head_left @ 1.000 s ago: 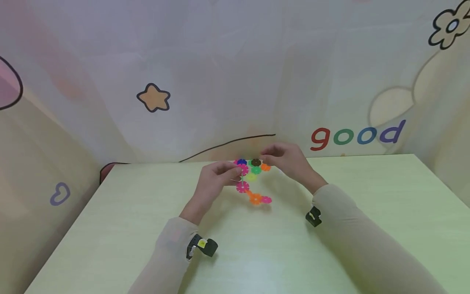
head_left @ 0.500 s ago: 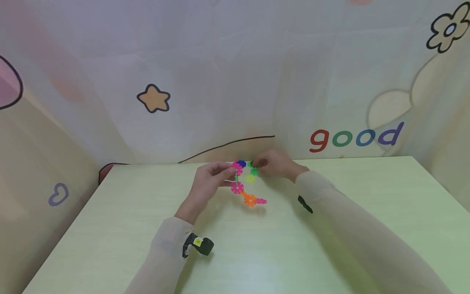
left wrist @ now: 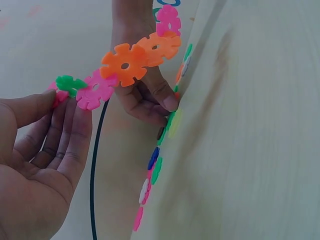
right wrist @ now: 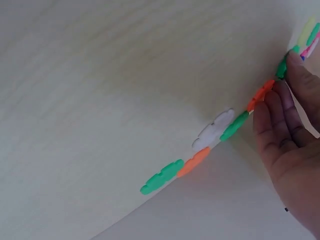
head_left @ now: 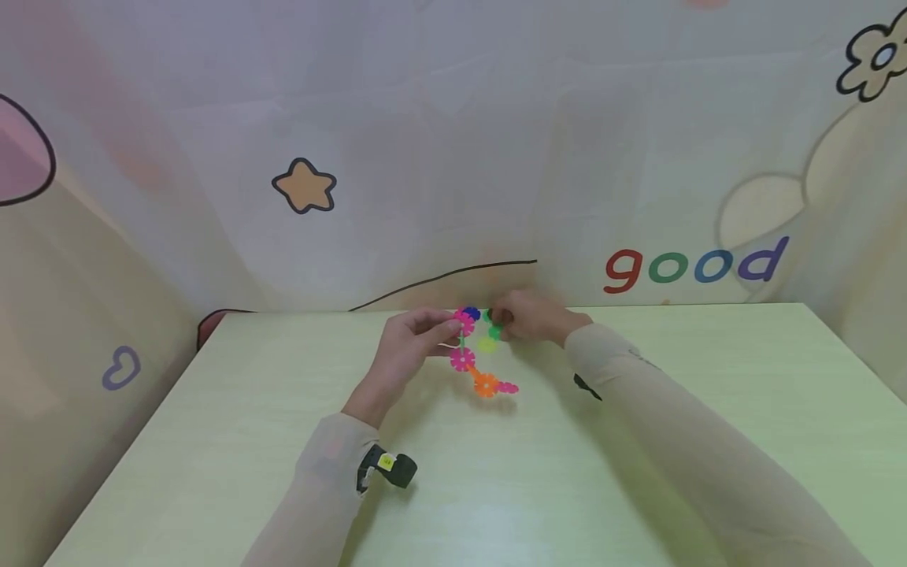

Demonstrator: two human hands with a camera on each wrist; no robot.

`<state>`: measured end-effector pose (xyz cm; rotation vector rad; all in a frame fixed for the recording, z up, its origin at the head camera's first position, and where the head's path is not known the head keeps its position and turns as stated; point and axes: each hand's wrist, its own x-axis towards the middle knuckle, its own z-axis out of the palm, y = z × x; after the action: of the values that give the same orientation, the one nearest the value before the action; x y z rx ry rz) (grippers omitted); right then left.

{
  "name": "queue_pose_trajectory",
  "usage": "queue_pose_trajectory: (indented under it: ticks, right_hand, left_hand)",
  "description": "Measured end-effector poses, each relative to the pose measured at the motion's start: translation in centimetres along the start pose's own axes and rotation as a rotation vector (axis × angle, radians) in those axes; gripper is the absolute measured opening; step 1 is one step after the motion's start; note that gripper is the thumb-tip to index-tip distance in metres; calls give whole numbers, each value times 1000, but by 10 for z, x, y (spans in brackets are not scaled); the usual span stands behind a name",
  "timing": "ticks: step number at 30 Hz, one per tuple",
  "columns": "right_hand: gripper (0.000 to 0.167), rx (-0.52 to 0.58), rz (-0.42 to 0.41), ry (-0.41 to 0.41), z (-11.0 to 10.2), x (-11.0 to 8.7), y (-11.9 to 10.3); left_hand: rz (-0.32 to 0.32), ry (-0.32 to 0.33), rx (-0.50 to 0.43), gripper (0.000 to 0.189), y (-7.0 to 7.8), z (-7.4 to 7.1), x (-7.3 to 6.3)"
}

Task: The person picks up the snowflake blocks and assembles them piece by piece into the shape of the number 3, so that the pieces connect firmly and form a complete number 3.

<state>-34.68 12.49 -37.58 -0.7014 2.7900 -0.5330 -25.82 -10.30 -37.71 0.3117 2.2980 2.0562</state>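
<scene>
My left hand (head_left: 404, 350) pinches one end of a joined chain of notched plastic snowflake discs. In the left wrist view a green disc (left wrist: 70, 84) and a pink disc (left wrist: 89, 100) lie near the fingertips, then two orange discs (left wrist: 112, 62), and another pink disc (left wrist: 162, 25) at the far end. At the table's back edge, my right hand (head_left: 534, 316) bends over a row of loose discs. Its thumb and fingers pinch a green disc (right wrist: 282, 68), partly hidden by the thumb. A yellow disc (head_left: 487, 345) lies close by.
Loose discs line the back edge, among them a white disc (right wrist: 212, 130), an orange disc (right wrist: 193, 161) and a blue disc (left wrist: 153, 158). A printed cloth (head_left: 439, 157) hangs behind the pale table (head_left: 234, 441). A dark wrist camera (head_left: 397, 468) sits on the left sleeve.
My right hand has moved left and down to the loose discs, its fingertips now among them. The left hand keeps its hold on the chain with hardly any shift.
</scene>
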Motion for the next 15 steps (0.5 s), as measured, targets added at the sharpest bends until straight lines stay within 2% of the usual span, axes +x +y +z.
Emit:
queue_pose_trajectory:
  ticks: [5, 8, 12, 15]
  right_hand:
    - [23, 37, 31, -16, 0, 1, 0]
    - [21, 93, 7, 10, 0, -4, 0]
    - [16, 252, -25, 77, 0, -21, -1]
    - [16, 400, -49, 163, 0, -40, -2]
  left_hand:
    - [0, -6, 0, 22, 0, 1, 0]
    - [3, -6, 1, 21, 0, 2, -1]
    - [3, -16, -3, 22, 1, 2, -2]
    - [5, -24, -5, 22, 2, 3, -2]
